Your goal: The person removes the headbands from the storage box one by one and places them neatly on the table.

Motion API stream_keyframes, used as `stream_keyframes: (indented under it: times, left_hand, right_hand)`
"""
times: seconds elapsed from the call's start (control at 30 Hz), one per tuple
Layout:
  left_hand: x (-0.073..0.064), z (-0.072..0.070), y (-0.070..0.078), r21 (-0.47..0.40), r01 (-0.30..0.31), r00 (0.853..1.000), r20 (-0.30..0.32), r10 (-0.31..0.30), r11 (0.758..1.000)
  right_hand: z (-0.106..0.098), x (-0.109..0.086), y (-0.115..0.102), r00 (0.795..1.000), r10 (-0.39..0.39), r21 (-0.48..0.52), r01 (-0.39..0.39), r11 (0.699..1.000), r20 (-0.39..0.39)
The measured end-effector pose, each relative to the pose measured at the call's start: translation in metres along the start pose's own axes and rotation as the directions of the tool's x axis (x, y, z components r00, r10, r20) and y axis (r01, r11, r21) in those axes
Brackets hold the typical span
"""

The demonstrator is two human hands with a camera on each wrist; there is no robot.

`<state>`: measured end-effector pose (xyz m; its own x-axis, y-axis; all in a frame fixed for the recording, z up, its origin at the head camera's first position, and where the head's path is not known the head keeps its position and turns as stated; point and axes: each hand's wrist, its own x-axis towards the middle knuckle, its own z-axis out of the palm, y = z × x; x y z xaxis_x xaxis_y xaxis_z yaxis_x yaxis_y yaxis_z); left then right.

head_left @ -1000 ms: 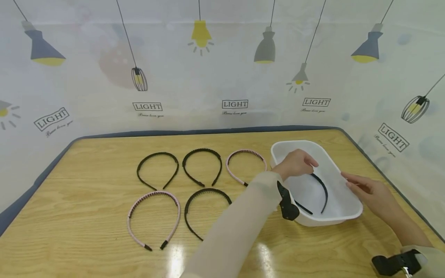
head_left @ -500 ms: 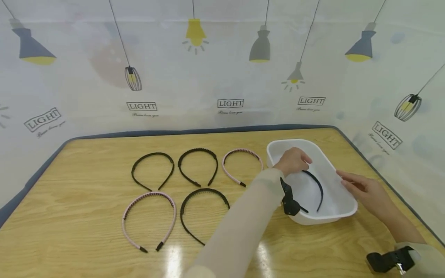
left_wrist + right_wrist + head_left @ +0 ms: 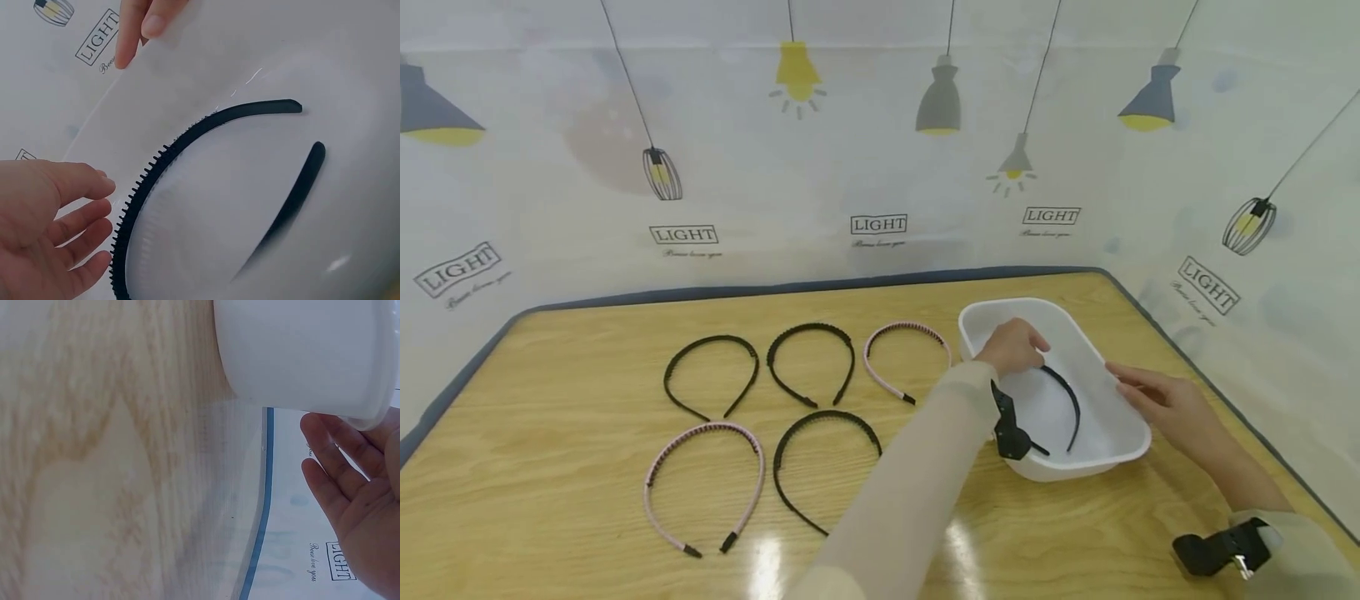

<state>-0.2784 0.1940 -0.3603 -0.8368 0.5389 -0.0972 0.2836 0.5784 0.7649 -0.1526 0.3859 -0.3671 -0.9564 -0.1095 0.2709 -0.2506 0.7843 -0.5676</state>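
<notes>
A black toothed headband (image 3: 144, 181) lies in the white plastic bin (image 3: 1093, 392). My left hand (image 3: 1011, 346) reaches into that bin. Its fingers are loosely bent right beside the headband's toothed arch, with nothing between them, as the left wrist view shows. At the bin's far right side, my right hand (image 3: 1172, 408) touches the rim with extended fingertips. In the right wrist view, the fingers of the right hand (image 3: 362, 481) are spread along the outside of the bin wall, under the lip.
Left of the bin, black headbands (image 3: 711, 337) and pink headbands (image 3: 703, 427) lie in two rows on the wooden table (image 3: 550, 433). My left sleeve (image 3: 902, 483) partly covers one black headband. A printed lamp-pattern backdrop (image 3: 760, 167) surrounds the table.
The whole head view has shifted, so the table, bin and hands appear farther left. Both hands keep their places at the bin, and the headband inside stays put.
</notes>
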Motion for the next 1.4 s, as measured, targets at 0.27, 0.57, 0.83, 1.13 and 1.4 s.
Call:
stream_keyframes:
  times: [0.27, 0.57, 0.83, 1.13, 1.4]
  left_hand:
    - [0.001, -0.004, 0.0, 0.05, 0.076, 0.997, -0.014, -0.075, 0.996]
    - [-0.002, -0.008, 0.002, 0.141, 0.094, 0.995, 0.012, -0.097, 0.985]
    - [0.006, -0.005, -0.003, 0.178, 0.118, 0.991, 0.046, -0.128, 0.977]
    - [0.013, 0.0, -0.005, 0.219, 0.126, 0.989, 0.044, -0.138, 0.968]
    - [0.011, 0.001, -0.006, 0.184, 0.098, 0.994, 0.022, -0.104, 0.978]
  right_hand:
    - [0.0, 0.002, -0.002, 1.0, 0.014, 0.014, -0.014, 1.0, 0.019]
    - [0.0, 0.002, -0.002, 0.999, 0.021, 0.021, -0.022, 1.0, 0.027]
    - [-0.001, 0.001, -0.002, 0.999, 0.031, 0.033, -0.032, 0.999, 0.039]
    - [-0.001, 0.0, 0.0, 0.999, 0.032, 0.029, -0.033, 0.999, 0.037]
    - [-0.001, 0.0, -0.001, 0.999, 0.036, 0.028, -0.037, 0.999, 0.034]
